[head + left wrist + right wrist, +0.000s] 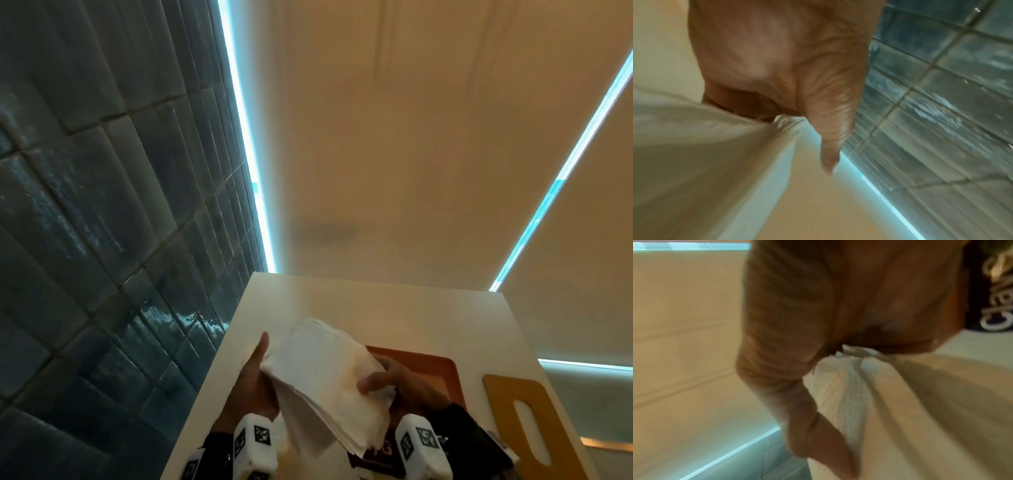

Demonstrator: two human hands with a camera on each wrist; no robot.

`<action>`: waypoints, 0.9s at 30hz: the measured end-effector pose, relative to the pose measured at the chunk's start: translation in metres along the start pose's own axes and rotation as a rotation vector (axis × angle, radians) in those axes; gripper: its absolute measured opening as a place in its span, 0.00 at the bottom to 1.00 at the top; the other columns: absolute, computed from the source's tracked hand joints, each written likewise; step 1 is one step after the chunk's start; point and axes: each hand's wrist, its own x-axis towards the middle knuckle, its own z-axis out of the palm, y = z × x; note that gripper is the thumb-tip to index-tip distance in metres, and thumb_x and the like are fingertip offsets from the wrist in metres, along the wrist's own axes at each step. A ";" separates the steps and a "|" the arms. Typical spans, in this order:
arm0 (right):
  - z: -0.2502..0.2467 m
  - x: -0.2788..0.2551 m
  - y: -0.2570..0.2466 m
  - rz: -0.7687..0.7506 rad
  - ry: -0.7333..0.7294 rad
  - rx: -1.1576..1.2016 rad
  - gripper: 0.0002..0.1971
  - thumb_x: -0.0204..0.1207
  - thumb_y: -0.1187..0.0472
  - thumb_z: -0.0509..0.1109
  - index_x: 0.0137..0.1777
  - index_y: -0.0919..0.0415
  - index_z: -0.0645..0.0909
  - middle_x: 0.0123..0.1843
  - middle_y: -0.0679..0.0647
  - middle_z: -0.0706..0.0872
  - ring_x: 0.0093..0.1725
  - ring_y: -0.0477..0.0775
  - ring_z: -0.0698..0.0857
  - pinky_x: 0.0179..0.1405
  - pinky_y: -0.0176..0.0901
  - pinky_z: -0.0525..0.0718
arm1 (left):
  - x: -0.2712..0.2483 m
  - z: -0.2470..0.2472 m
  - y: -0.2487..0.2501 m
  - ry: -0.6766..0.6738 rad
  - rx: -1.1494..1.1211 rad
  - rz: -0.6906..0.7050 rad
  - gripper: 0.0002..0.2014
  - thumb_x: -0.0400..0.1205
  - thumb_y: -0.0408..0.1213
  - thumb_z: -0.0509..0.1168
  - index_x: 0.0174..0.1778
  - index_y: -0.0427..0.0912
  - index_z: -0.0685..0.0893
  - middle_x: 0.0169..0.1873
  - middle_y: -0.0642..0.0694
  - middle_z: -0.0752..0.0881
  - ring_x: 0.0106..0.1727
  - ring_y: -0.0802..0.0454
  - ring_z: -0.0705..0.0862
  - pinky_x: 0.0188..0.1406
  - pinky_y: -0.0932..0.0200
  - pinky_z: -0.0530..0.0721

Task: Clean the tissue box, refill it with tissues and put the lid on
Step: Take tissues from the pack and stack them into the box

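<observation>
White paper tissues (pixel 325 380), a thick stack of them, are being held up in the air between both hands, above the near part of a pale table (pixel 394 308). The stack is sagging and bending in the middle, and its layered edge is showing at the lower right.

The left hand (pixel 253 380) is gripping the stack's left side, with the thumb sticking up beside the paper; in the left wrist view the other fingers are curling into the tissue fold (pixel 715 138), which is bunching at the palm (pixel 777 56). The right hand (pixel 400 380) is clutching the stack's right side, its thumb lying across the top sheet, and the right wrist view is showing the paper (pixel 890 402) crumpling into that hand's grasp (pixel 818 313).

Under the stack, an orange-brown tissue box (pixel 442 373) is sitting on the table, mostly hidden by the paper and the right hand. Just to its right, a yellowish wooden lid (pixel 507 397) with a long oval slot is lying flat on the tabletop, apart from the box.

Dark glossy tiles (pixel 85 205) are covering the wall at the left, and cream blinds (pixel 411 137) edged by strips of bright light are hanging beyond the table.
</observation>
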 end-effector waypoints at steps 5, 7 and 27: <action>-0.034 -0.019 -0.008 0.036 0.121 -0.060 0.25 0.58 0.67 0.81 0.59 0.60 0.86 0.56 0.64 0.89 0.56 0.66 0.88 0.57 0.62 0.87 | 0.016 0.013 0.007 -0.032 0.162 0.096 0.36 0.62 0.38 0.83 0.66 0.36 0.80 0.58 0.30 0.86 0.56 0.32 0.86 0.45 0.45 0.89; -0.043 -0.027 -0.010 0.006 0.187 -0.036 0.26 0.57 0.66 0.81 0.59 0.62 0.85 0.53 0.64 0.90 0.52 0.65 0.89 0.48 0.56 0.89 | 0.018 0.022 0.006 -0.064 0.192 0.097 0.38 0.61 0.33 0.81 0.69 0.36 0.78 0.61 0.29 0.84 0.57 0.30 0.85 0.43 0.45 0.90; -0.029 -0.051 0.001 -0.166 0.514 0.652 0.12 0.80 0.70 0.64 0.57 0.72 0.87 0.48 0.71 0.91 0.55 0.72 0.85 0.67 0.73 0.75 | 0.006 0.106 -0.078 -0.257 -0.173 0.050 0.43 0.55 0.32 0.85 0.67 0.29 0.78 0.61 0.25 0.84 0.63 0.27 0.82 0.59 0.33 0.82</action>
